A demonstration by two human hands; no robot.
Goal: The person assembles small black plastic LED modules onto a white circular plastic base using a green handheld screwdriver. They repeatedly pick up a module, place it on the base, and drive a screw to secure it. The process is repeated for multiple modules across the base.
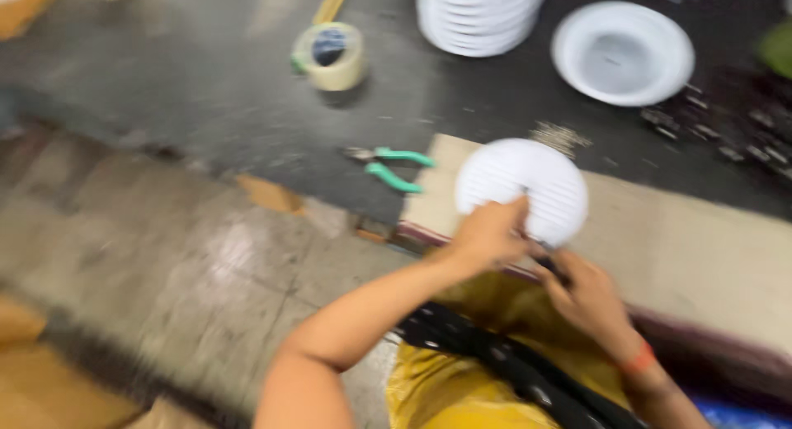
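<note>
White ribbed disc (524, 190) sits over the pale board (685, 239) at the bench (206, 82) edge, gripped at its lower rim by the left hand (488, 233) and right hand (582, 293), with green-handled pliers (389, 167) just left, a tape roll (332, 55) and white bowl (623, 54) beyond.

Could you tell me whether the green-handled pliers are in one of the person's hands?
No, the green-handled pliers lie on the dark mat, apart from both hands.
</note>
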